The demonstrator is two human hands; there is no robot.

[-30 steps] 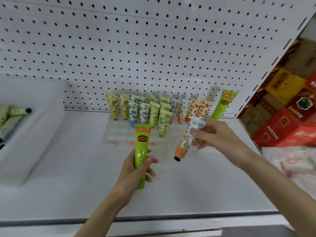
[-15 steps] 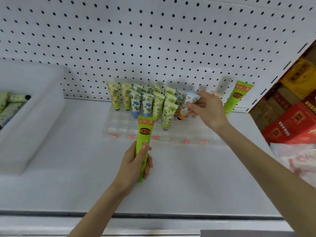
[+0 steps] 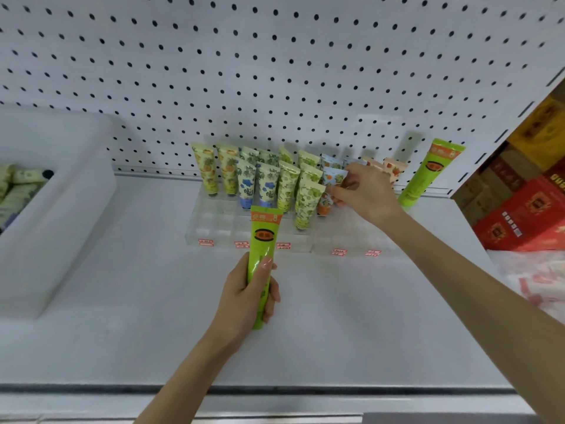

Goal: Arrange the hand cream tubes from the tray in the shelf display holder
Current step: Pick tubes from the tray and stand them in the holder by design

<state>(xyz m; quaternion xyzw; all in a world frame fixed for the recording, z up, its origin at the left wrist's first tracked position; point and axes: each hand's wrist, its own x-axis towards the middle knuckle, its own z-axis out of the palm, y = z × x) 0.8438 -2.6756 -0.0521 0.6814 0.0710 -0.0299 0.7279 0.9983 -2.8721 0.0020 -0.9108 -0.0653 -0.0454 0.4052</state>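
Holder back rows filled, front slots empty, tray holds more; my right hand pinches an orange-print tube into its slot, left hand grips 1 green tube.

Glossy green plastic tube, clear plastic holder, matt white shelf, smooth perforated metal backboard.

The left forearm and right forearm are bare; the left thumbnail is glossy, rounded.
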